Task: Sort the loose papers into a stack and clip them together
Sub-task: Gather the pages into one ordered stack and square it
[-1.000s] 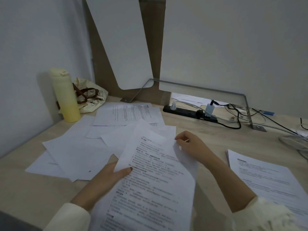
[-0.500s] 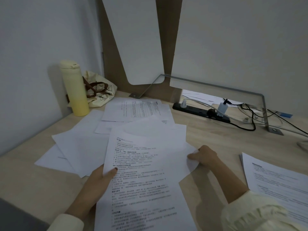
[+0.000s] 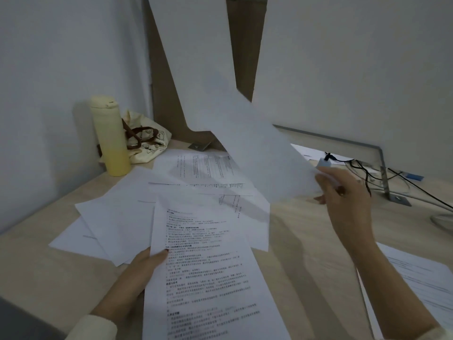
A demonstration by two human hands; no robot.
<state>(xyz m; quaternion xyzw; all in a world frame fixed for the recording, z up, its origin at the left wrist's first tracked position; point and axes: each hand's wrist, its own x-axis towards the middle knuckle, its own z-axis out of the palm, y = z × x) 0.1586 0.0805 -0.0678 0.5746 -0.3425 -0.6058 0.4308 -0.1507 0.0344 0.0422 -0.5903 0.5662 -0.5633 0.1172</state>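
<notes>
My left hand grips the left edge of a printed sheet that lies toward me over the desk. My right hand pinches the corner of a blank-sided sheet and holds it lifted and tilted above the desk. Several loose papers lie spread and overlapping on the desk behind and left of the held printed sheet, some printed, some blank side up. Another printed stack rests at the right edge. No clip is visible.
A yellow bottle and a cream cloth bag stand at the back left by the wall. A metal frame leg, cables and a plug sit at the back right. White panels rise behind the wooden desk.
My right hand has lifted one sheet off the desk, up and to the right. My left hand keeps hold of the printed sheet. The camera has shifted closer.
</notes>
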